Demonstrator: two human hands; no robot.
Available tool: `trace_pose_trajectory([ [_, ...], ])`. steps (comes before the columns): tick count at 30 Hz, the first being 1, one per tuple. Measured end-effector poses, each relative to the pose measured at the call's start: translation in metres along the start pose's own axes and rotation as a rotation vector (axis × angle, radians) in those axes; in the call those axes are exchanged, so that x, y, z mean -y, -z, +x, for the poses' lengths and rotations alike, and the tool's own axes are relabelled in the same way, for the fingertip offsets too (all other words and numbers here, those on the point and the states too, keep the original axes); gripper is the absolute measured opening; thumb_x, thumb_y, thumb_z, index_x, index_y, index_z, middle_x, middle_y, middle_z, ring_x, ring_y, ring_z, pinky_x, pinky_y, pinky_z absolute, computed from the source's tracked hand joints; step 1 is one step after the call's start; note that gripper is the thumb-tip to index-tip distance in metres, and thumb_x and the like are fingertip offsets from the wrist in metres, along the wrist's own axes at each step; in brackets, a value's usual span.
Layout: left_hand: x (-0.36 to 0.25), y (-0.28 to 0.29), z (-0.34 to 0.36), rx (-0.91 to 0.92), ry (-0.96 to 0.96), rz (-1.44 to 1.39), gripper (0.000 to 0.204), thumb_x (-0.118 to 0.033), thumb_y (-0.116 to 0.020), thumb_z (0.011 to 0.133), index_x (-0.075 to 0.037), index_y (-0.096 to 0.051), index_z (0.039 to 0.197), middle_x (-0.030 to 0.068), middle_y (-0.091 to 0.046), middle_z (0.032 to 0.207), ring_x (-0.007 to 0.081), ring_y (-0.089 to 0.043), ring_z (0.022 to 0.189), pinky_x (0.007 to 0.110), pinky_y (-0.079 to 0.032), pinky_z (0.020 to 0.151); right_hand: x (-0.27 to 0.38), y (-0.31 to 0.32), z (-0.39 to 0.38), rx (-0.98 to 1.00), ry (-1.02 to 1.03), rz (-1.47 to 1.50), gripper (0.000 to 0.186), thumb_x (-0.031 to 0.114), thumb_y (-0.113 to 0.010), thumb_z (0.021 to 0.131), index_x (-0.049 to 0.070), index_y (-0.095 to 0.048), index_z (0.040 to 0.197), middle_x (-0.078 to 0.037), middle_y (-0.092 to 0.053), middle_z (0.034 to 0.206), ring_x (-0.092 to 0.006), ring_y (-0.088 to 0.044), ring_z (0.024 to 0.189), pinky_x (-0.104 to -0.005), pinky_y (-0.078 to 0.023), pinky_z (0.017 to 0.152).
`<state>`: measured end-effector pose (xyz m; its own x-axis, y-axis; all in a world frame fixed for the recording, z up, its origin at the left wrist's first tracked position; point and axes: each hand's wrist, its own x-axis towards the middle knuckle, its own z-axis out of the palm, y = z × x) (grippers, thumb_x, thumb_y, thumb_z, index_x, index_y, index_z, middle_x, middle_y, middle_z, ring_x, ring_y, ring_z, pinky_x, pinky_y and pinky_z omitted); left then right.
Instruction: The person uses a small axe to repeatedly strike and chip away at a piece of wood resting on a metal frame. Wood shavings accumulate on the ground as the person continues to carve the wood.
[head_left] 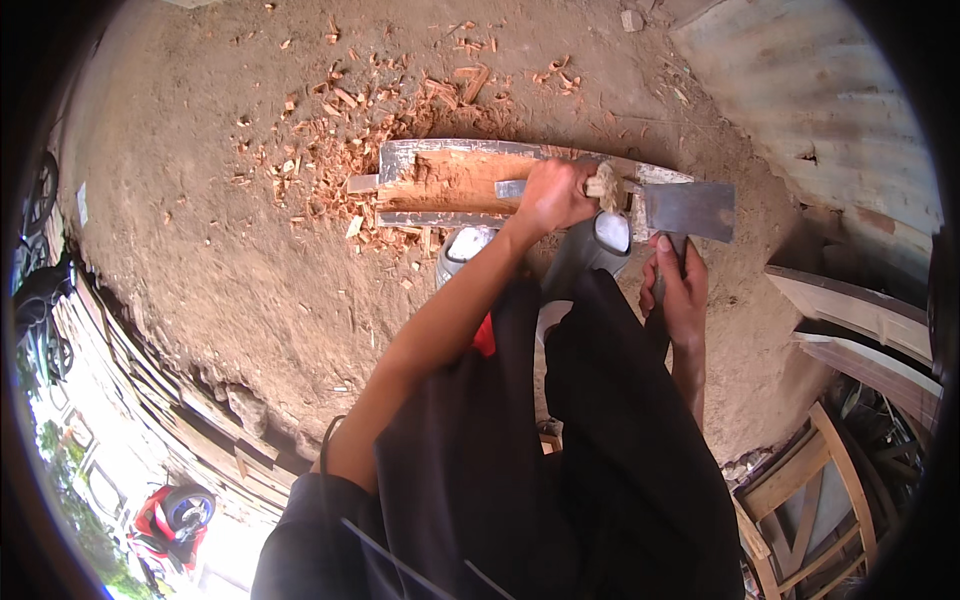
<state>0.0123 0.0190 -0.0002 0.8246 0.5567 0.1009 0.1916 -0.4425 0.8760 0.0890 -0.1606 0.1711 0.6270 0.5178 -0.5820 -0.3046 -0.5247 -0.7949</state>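
My left hand (pixel 556 196) is closed around a chisel, its flat metal blade (pixel 508 188) pointing left and its frayed wooden butt (pixel 604 187) sticking out on the right. Beneath the blade lies a long wooden piece (pixel 445 147) with a hollowed, reddish-brown trough and weathered grey edges. Whether the blade touches the wood, I cannot tell. My right hand (pixel 681 290) grips the handle of a hatchet with a broad, dark metal head (pixel 690 210). That head is level with the chisel's butt, a little to its right and apart from it.
Wood chips (pixel 345 110) litter the dirt floor around the piece's left end. My grey shoes (pixel 612 236) rest against its near side. Boards (pixel 855 310) and a wooden frame (pixel 815 480) stand at the right, below a corrugated metal sheet (pixel 800 90). A red motorbike (pixel 165 525) is at lower left.
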Motion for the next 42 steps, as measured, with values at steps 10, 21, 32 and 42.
trace_pose_trajectory([
  [10,-0.005,0.01,-0.001,0.017,0.031,0.015,0.018,-0.016,-0.07,0.066,-0.004,-0.07,0.079,0.0261,-0.065,0.07,0.0457,-0.067,0.071,0.051,-0.056,0.067,0.003,-0.003,0.01,0.083,0.015,-0.145,0.028,0.03,-0.059,0.109,0.003,-0.057,0.106,0.0,-0.054,0.071,-0.0098,-0.053,0.049,-0.0284,-0.044,0.044],
  [21,0.003,0.004,-0.001,-0.031,-0.015,-0.011,0.017,-0.016,-0.069,0.065,-0.004,-0.067,0.076,0.0247,-0.064,0.07,0.0454,-0.066,0.072,0.053,-0.055,0.068,0.01,-0.01,0.007,-0.043,-0.002,-0.004,0.028,0.03,-0.057,0.109,0.004,-0.056,0.102,-0.002,-0.054,0.07,-0.0104,-0.052,0.048,-0.0284,-0.044,0.043],
  [32,-0.009,0.008,0.0,0.021,0.017,0.011,0.017,-0.016,-0.069,0.066,-0.003,-0.067,0.077,0.0245,-0.065,0.072,0.0456,-0.067,0.073,0.052,-0.055,0.068,-0.003,-0.018,0.015,-0.027,0.054,-0.047,0.026,0.029,-0.058,0.109,0.004,-0.056,0.1,-0.001,-0.054,0.069,-0.0097,-0.052,0.047,-0.0282,-0.043,0.043],
  [42,-0.009,0.007,-0.001,0.088,0.044,0.023,0.021,-0.018,-0.071,0.066,-0.005,-0.072,0.083,0.0237,-0.067,0.074,0.045,-0.068,0.075,0.051,-0.056,0.069,-0.011,-0.013,0.016,0.095,0.015,-0.118,0.027,0.029,-0.059,0.109,0.004,-0.056,0.1,-0.002,-0.055,0.069,-0.0101,-0.053,0.047,-0.0279,-0.043,0.042],
])
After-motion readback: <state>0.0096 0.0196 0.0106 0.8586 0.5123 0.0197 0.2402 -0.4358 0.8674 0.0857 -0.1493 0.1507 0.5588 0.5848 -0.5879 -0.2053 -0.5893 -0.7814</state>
